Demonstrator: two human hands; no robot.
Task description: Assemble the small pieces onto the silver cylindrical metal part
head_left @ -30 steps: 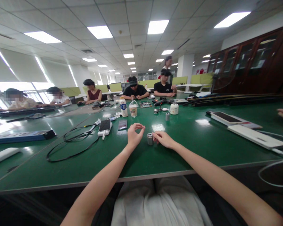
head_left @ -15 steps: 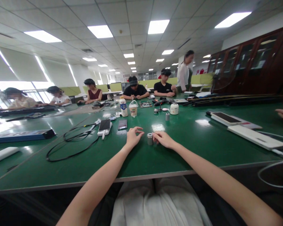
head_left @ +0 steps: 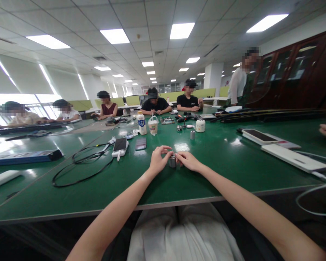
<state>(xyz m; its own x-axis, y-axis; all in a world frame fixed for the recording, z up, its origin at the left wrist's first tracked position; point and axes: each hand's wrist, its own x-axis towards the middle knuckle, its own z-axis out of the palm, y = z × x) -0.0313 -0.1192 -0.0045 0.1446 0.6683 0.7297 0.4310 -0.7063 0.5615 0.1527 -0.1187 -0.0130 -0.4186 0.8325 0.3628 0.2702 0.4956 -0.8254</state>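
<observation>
A small grey metal cylinder (head_left: pixel 172 162) stands upright on the green table, close in front of me. My left hand (head_left: pixel 160 159) curls round its upper left side, thumb at the rim and fingers reaching behind the top. From the other side, my right hand (head_left: pixel 189 161) has its fingertips pinched at the cylinder's upper right edge. The fingertips partly cover the top, so what lies between them is hard to make out. A second grey cylinder (head_left: pixel 192 135) stands farther back.
Left of my hands lie a dark flat phone (head_left: pixel 141 144), a white device with a screen (head_left: pixel 120 148) and a looped black cable (head_left: pixel 78 185). A bottle (head_left: pixel 142 124), a drink cup (head_left: pixel 153 125) and a white jar (head_left: pixel 200 125) stand behind. White power banks (head_left: pixel 295 158) lie right. Several people sit around.
My left hand has moved right, from beside the cylinder to touching its top. My right hand stays at the cylinder. A standing person in the background has walked to the right.
</observation>
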